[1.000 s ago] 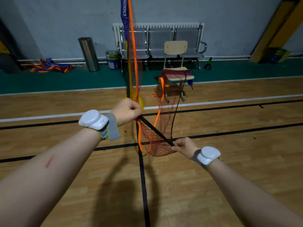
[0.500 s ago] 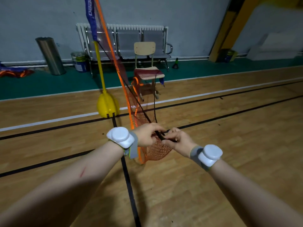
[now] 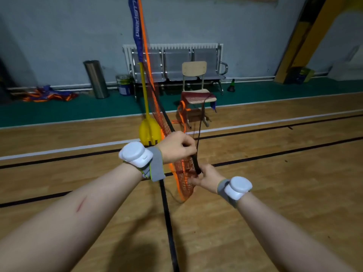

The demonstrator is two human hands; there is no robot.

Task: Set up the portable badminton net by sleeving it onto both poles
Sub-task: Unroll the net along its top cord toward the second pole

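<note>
Wooden court floor (image 3: 275, 193), grey wall (image 3: 59, 36)

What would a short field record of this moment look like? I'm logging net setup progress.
left hand: closed on the net's black edge band
right hand: pinching the same band lower down
net: orange mesh, bunched between the hands
first pole: yellow, upright on yellow base, blue sleeve already on it
second pole: not in view
chair: more netting draped over the seat

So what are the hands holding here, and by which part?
Both grip the orange net by its black edge band: the left hand higher up, the right hand just below, near the bunched mesh.
</note>
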